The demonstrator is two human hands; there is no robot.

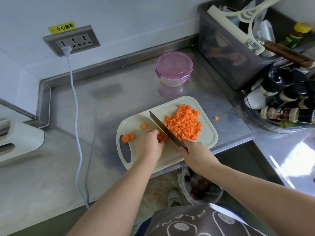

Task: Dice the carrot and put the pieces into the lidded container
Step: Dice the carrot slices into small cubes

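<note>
A cream cutting board lies on the steel counter. A heap of diced carrot covers its right half. My left hand holds down a small bunch of carrot pieces with curled fingers. My right hand grips the handle of a knife whose blade lies just right of those pieces. Three carrot rounds lie on the board's left side. The lidded container, clear with a pink lid on, stands behind the board.
One carrot cube lies on the counter right of the board. A grey bin and a spice rack crowd the right. A white cable hangs from the wall socket. A trash bin stands below the counter edge.
</note>
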